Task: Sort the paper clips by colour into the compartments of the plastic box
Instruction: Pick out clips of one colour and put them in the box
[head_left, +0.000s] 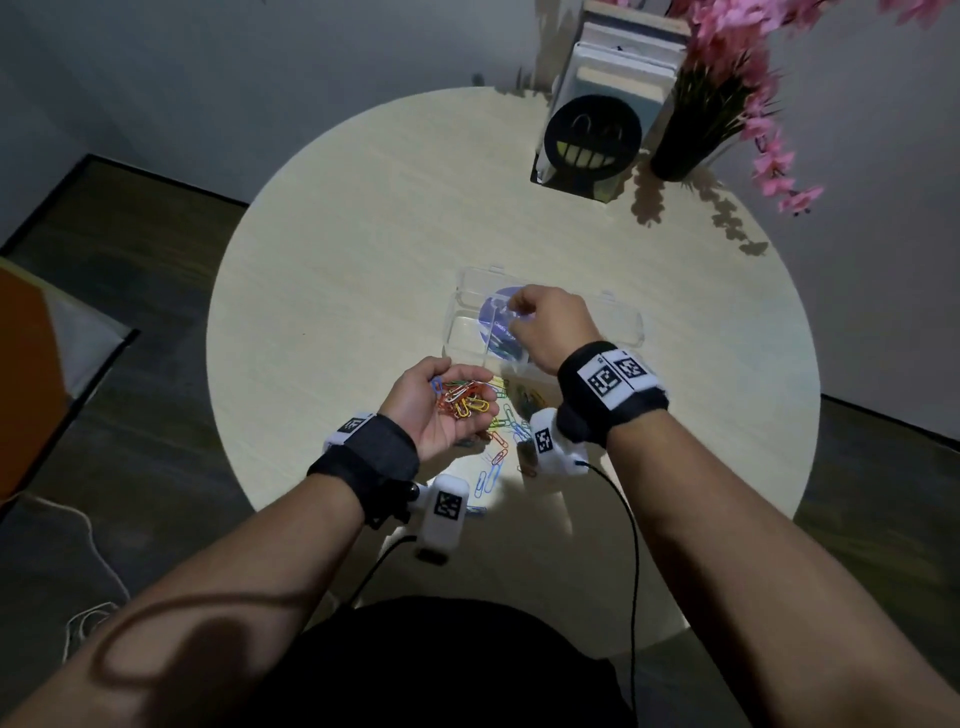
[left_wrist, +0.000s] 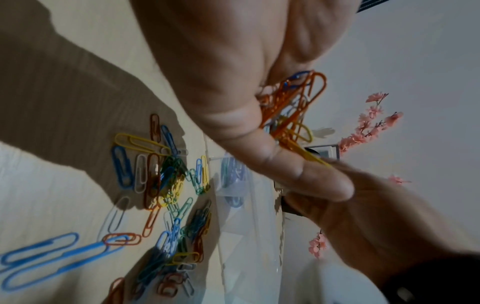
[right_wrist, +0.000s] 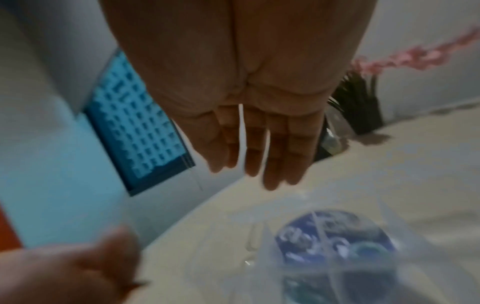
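Observation:
My left hand (head_left: 449, 415) lies palm up above the table's near half, its fingers curled round a bunch of orange, yellow, red and blue paper clips (head_left: 465, 397). In the left wrist view the thumb (left_wrist: 259, 156) lies across that bunch (left_wrist: 293, 102). My right hand (head_left: 517, 317) hovers over the clear plastic box (head_left: 470, 283). Its fingers (right_wrist: 270, 156) are straight, the thumb stands apart and it holds nothing. A pale clip (right_wrist: 253, 240) lies in one compartment. More loose clips (head_left: 498, 452) of mixed colours lie scattered on the table between my wrists.
A round blue label (head_left: 493, 317) shows through the box. At the back right stand a black smiling-face bookend with books (head_left: 592, 135) and a dark vase of pink flowers (head_left: 691, 130). The round table (head_left: 337, 234) drops off to dark floor on the left.

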